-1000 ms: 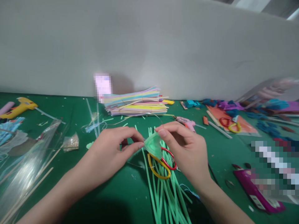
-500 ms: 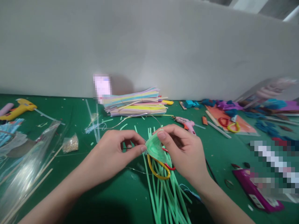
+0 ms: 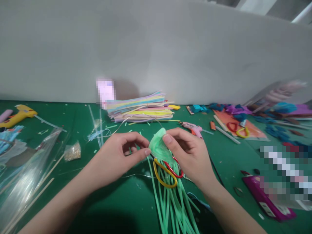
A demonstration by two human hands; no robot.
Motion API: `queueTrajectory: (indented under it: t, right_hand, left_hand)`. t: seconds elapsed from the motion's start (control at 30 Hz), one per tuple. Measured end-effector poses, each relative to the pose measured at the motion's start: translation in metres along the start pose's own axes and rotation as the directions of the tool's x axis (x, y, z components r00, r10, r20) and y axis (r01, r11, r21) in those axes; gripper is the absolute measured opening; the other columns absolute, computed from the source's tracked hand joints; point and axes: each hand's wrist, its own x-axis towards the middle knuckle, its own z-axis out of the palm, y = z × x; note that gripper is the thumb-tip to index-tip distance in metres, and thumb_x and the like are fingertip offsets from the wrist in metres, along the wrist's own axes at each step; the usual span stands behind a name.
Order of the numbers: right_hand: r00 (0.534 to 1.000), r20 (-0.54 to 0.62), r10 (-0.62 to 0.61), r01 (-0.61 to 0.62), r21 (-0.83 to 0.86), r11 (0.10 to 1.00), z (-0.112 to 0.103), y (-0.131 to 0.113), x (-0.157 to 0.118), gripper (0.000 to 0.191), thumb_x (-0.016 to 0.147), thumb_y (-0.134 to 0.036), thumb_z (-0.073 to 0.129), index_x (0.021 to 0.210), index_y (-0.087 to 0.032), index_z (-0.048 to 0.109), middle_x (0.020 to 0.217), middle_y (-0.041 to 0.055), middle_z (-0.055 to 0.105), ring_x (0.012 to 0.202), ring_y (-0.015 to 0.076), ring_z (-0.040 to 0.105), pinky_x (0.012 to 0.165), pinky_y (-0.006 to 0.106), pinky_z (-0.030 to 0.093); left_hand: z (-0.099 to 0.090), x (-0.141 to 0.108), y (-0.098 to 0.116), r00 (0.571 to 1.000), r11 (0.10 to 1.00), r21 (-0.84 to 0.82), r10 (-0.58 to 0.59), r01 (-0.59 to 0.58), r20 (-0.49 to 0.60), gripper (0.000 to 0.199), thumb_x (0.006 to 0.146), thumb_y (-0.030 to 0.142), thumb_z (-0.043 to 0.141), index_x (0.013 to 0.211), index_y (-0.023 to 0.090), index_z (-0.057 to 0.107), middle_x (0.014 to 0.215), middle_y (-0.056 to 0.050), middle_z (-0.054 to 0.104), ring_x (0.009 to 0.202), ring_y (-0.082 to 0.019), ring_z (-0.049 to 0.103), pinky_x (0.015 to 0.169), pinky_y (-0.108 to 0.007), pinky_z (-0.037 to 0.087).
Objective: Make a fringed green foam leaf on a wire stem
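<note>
Green tabletop, both hands pinching one little green piece.
Left hand and right hand grip opposite edges, probably to steady it above the scissors.

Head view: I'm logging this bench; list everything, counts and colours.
Piece: 1, green, centre
Strips: many, green, front
Scissors: 2, red-yellow, centre, right
Sticks: many, pastel, rear
Glue guns: 2, yellow left, pink right
Bag: 1, clear, left
Wrap: several, clear, left
Packet: 1, purple, right
Sheet: 1, orange, right
Scraps: many, mostly blue, right
Wire: some, silver, centre
Table: 1, green, beneath
Wall: 1, grey, rear
Left hand: 1, centre
Right hand: 1, centre
</note>
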Motion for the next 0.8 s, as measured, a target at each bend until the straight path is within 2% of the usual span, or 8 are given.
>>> queueTrajectory:
  t: [0.13, 0.23, 0.33, 0.43, 0.53, 0.63, 0.7, 0.8]
  right_hand:
    - [0.998, 0.050, 0.039, -0.041, 0.036, 0.999, -0.001, -0.001, 0.000, 0.018, 0.089, -0.037, 0.065, 0.083, -0.020, 0.068, 0.071, -0.0041, 0.062, 0.058, 0.0058, 0.053, 0.052, 0.016, 0.042]
    - [0.989, 0.114, 0.099, -0.105, 0.051, 0.993, -0.003, -0.002, 0.002, 0.025, 0.092, -0.042, 0.061, 0.083, -0.020, 0.066, 0.066, -0.0053, 0.055, 0.055, 0.0053, 0.047, 0.048, 0.016, 0.037]
    - [0.948, 0.259, 0.184, -0.209, 0.074, 0.975, -0.007, -0.003, 0.004, 0.032, 0.093, -0.048, 0.057, 0.082, -0.019, 0.066, 0.064, -0.0049, 0.053, 0.056, 0.0062, 0.050, 0.050, 0.017, 0.041]
    - [0.901, 0.365, 0.233, -0.281, 0.085, 0.956, -0.007, -0.005, 0.002, 0.026, 0.089, -0.044, 0.065, 0.085, -0.019, 0.066, 0.070, -0.0026, 0.063, 0.061, 0.0082, 0.057, 0.057, 0.019, 0.047]
    - [0.925, 0.307, 0.223, -0.242, 0.025, 0.970, -0.004, -0.007, -0.002, 0.022, 0.089, -0.039, 0.066, 0.081, -0.018, 0.066, 0.072, -0.0011, 0.066, 0.065, 0.0101, 0.061, 0.060, 0.021, 0.048]
    - [0.961, 0.209, 0.183, -0.174, -0.057, 0.983, -0.002, -0.010, -0.005, 0.022, 0.090, -0.037, 0.063, 0.078, -0.019, 0.065, 0.071, -0.0010, 0.067, 0.065, 0.0102, 0.061, 0.059, 0.020, 0.047]
    - [0.967, 0.188, 0.174, -0.174, -0.021, 0.985, -0.001, -0.011, -0.005, 0.019, 0.091, -0.036, 0.063, 0.082, -0.019, 0.066, 0.072, -0.0012, 0.068, 0.065, 0.0097, 0.061, 0.059, 0.020, 0.048]
    - [0.956, 0.222, 0.192, -0.223, 0.121, 0.967, 0.003, -0.010, -0.003, 0.017, 0.088, -0.035, 0.066, 0.084, -0.018, 0.068, 0.070, -0.0015, 0.067, 0.063, 0.0090, 0.062, 0.057, 0.019, 0.049]
  left_hand:
    - [0.003, 0.000, -0.001, 0.999, 0.998, -0.058, -0.032, 0.032, 0.012, 0.020, 0.082, 0.043, 0.069, 0.082, 0.023, 0.072, 0.065, 0.005, 0.061, 0.055, -0.010, 0.048, 0.050, -0.020, 0.039]
    - [0.003, 0.001, -0.002, 0.999, 0.997, -0.076, -0.011, 0.008, -0.041, 0.023, 0.082, 0.043, 0.069, 0.074, 0.021, 0.070, 0.063, 0.004, 0.060, 0.055, -0.010, 0.048, 0.050, -0.020, 0.038]
    - [0.001, 0.003, -0.002, 0.991, 0.997, -0.064, 0.022, -0.030, -0.130, 0.021, 0.082, 0.039, 0.070, 0.072, 0.020, 0.069, 0.061, 0.005, 0.059, 0.053, -0.009, 0.047, 0.050, -0.019, 0.037]
    - [-0.001, 0.003, -0.001, 0.985, 0.998, -0.046, 0.037, -0.045, -0.170, 0.018, 0.082, 0.035, 0.070, 0.072, 0.020, 0.069, 0.061, 0.005, 0.062, 0.053, -0.008, 0.048, 0.050, -0.018, 0.038]
    - [-0.001, 0.002, 0.000, 0.987, 0.998, -0.065, 0.012, -0.023, -0.162, 0.019, 0.083, 0.035, 0.069, 0.071, 0.020, 0.068, 0.061, 0.005, 0.062, 0.052, -0.008, 0.049, 0.050, -0.017, 0.039]
    - [0.001, 0.002, 0.001, 0.996, 0.988, -0.155, -0.040, 0.027, -0.083, 0.022, 0.084, 0.038, 0.069, 0.072, 0.020, 0.066, 0.061, 0.006, 0.059, 0.052, -0.007, 0.049, 0.048, -0.016, 0.038]
    - [0.002, 0.001, 0.002, 0.997, 0.974, -0.222, -0.057, 0.043, -0.058, 0.021, 0.085, 0.039, 0.068, 0.075, 0.020, 0.065, 0.061, 0.007, 0.056, 0.052, -0.006, 0.047, 0.046, -0.015, 0.037]
    - [0.006, 0.000, 0.003, 0.996, 0.953, -0.302, -0.053, 0.027, -0.077, 0.019, 0.087, 0.039, 0.067, 0.080, 0.021, 0.064, 0.065, 0.007, 0.055, 0.052, -0.005, 0.045, 0.046, -0.013, 0.036]
